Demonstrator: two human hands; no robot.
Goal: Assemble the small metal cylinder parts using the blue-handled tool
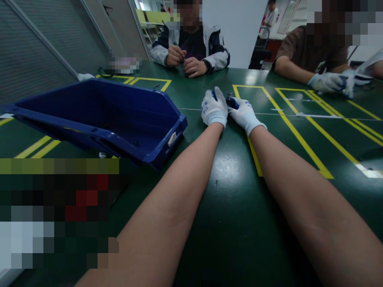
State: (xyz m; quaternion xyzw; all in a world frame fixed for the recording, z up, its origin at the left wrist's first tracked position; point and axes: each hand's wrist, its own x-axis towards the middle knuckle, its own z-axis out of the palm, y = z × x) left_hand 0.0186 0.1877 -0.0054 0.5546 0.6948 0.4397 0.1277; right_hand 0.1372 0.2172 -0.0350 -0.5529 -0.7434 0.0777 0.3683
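Both my hands wear white gloves and meet over the green table (233, 191), arms stretched forward. My left hand (214, 108) is closed, with something blue showing at its top. My right hand (244, 113) is closed on a small blue part (232, 103) with a short metal piece (229, 95) standing up from it. The two hands touch at that part. Most of the part is hidden by the gloves.
A large blue plastic bin (98, 115) lies tilted at the left, a few small dark bits inside. Yellow tape lines (299, 131) mark boxes on the table. A person in a jacket (191, 52) sits opposite, and another person's gloved hands (332, 81) work at the far right.
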